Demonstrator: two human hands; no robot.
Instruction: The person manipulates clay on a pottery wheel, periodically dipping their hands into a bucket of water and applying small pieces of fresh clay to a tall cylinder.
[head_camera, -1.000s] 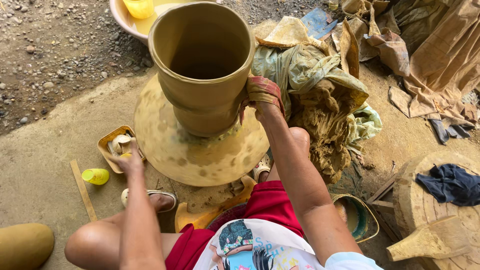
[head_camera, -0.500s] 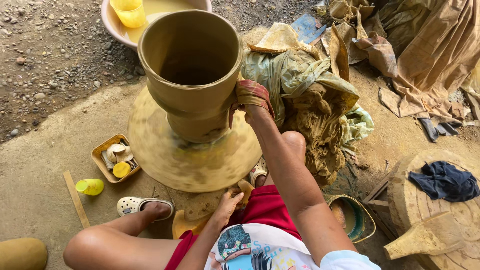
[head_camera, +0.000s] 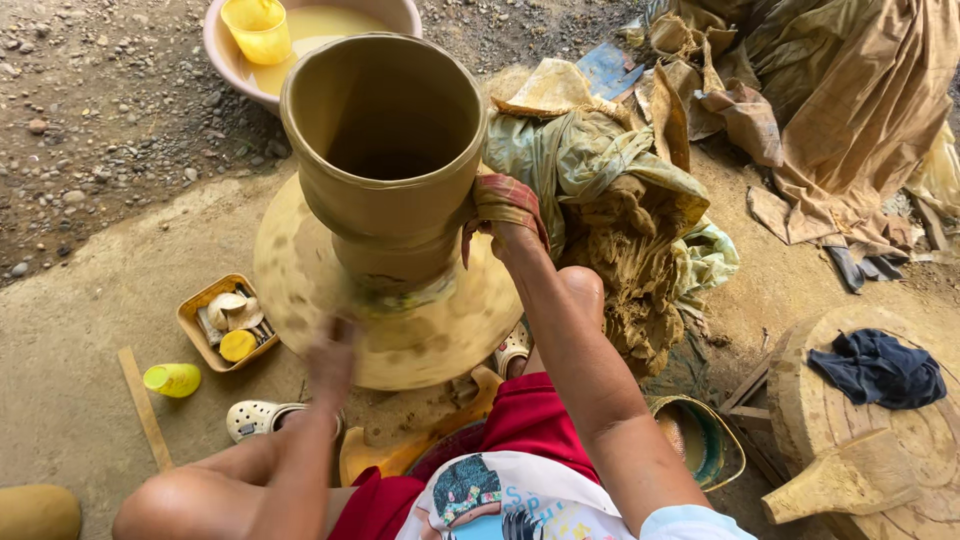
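Fingers press cloth — against clay pot.

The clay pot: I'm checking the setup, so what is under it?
The pot stands on a round, clay-smeared wheel. The left hand touches the wheel's edge; the right hand presses a rag against the pot. What carries the wheel is hidden.

This is an open-air pottery workshop on bare ground. A tall wet clay pot stands on a round clay-smeared wheel at centre. Mud-stained cloths lie heaped at upper right.
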